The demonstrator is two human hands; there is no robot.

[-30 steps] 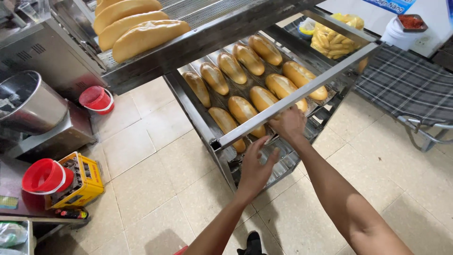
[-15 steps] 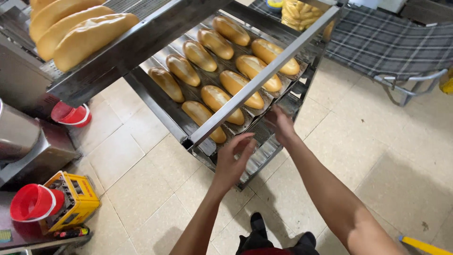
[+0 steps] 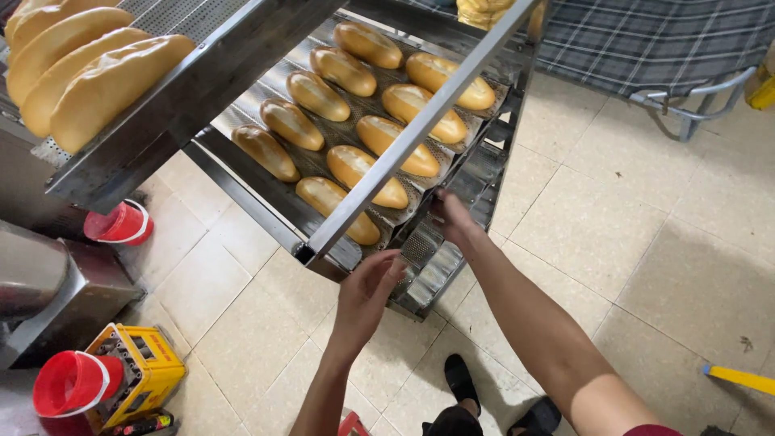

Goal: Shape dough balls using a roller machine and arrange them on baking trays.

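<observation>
At the far left, pale long loaves (image 3: pixel 89 69) are seen lying side by side on an upper perforated tray (image 3: pixel 173 105) of a metal rack. Below it, on the tiled floor (image 3: pixel 646 266), a red bucket (image 3: pixel 121 224) is set beside a steel machine (image 3: pixel 48 282), and lower down a red cup (image 3: pixel 71 381) rests against a yellow crate (image 3: pixel 141 370).

Toward the middle, a lower baking tray (image 3: pixel 420 242) with wavy perforated channels is found, drawn partly out of the rack beneath a slanting metal rail (image 3: pixel 412 133). Golden baked rolls (image 3: pixel 367 165) are laid on it in rows. The left hand (image 3: pixel 367 295) is held just below the tray's near corner, its fingers loosely spread and curved; whether the metal is touched cannot be told. The right hand (image 3: pixel 454 220) is placed at the tray's near edge, its fingers closed around the rim beside the nearest roll.

Further right, a folding cot (image 3: pixel 646 48) with checked fabric is seen well apart from the rack, and a yellow handle (image 3: pixel 739 378) lies on the floor at the right edge. Dark shoes (image 3: pixel 464 379) are seen at the bottom.
</observation>
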